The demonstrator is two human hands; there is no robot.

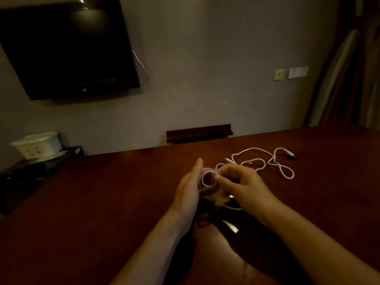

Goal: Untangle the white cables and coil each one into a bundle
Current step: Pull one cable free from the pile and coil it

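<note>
A small round coil of white cable point(208, 178) is held between both hands above the dark red table point(102, 194). My left hand point(190, 188) grips the coil's left side, thumb up. My right hand point(242, 185) pinches the coil's right side, with a small loop of cable showing above its fingers. A second white cable point(273, 161) lies loose in open loops on the table behind and right of my right hand, its plug point(292, 155) at the far right. A short stretch of cable point(232, 207) shows under my right wrist.
A black wall-mounted screen point(67, 48) hangs at the upper left. A white lidded box point(37, 146) stands on a dark low unit at the left. A dark wooden rail point(198, 133) sits behind the table's far edge. Wall sockets point(291, 73) are at the right.
</note>
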